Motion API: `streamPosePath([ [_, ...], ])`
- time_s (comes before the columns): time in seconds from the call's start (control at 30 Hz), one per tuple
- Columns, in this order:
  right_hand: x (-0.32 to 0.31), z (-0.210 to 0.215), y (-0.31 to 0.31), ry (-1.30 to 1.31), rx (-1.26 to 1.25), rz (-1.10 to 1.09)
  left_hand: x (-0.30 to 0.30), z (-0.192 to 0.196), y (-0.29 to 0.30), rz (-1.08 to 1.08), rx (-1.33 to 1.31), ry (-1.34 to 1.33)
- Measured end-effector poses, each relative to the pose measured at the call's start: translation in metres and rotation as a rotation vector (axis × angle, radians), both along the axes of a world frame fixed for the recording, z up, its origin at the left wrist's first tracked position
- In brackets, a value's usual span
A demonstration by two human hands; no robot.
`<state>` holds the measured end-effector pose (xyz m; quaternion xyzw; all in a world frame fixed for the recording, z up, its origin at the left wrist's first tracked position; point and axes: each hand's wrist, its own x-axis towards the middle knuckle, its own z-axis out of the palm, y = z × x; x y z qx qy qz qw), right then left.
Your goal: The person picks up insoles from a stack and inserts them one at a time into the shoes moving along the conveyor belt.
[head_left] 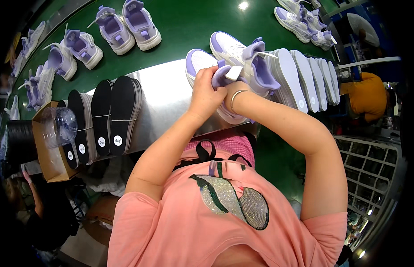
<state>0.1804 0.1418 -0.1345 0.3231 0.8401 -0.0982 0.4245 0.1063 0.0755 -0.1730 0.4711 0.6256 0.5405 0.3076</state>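
A white and lavender sneaker [197, 61] lies on the metal bench, toe pointing away from me. My left hand [204, 95] grips its lavender collar, thumb and fingers closed on the edge. My right hand [241, 88], with a bracelet at the wrist, reaches into the shoe opening; its fingers are hidden inside. A small white tab [234, 72] sticks up beside the hand; I cannot tell what it belongs to. Touching this shoe on the right stands a matching sneaker [231, 49], its lace end [265, 55] hanging loose over the collar.
Black insoles [123, 107] in banded stacks stand left on the metal bench [164, 84], beside a cardboard box [51, 153] with clear plastic. Pale grey insoles [290, 78] line the right. Several sneakers [141, 26] sit on the green surface [184, 20] beyond. A rack [371, 169] stands at right.
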Motion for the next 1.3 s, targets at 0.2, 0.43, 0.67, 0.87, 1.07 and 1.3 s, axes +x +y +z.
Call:
streamPosePath([
  [0.2, 0.006, 0.032, -0.002, -0.072, -0.103, 0.156, 0.002, 0.0, 0.001, 0.02, 0.012, 0.025],
  [0.43, 0.052, 0.031, -0.015, 0.091, -0.181, 0.168, 0.003, -0.003, 0.002, -0.014, 0.001, -0.013],
  [0.67, 0.058, 0.024, -0.015, 0.254, -0.065, 0.217, 0.002, -0.012, 0.004, 0.023, 0.051, 0.0],
  [0.87, 0.061, 0.011, -0.01, 0.393, -0.04, 0.238, -0.003, -0.016, 0.012, 0.014, -0.098, -0.259],
  [1.07, 0.052, 0.032, -0.004, 0.275, -0.244, 0.067, -0.01, -0.017, 0.025, 0.011, -0.278, -0.348],
  [1.3, 0.062, 0.021, -0.01, 0.253, -0.202, 0.08, 0.008, -0.008, 0.015, 0.016, 0.043, 0.046],
])
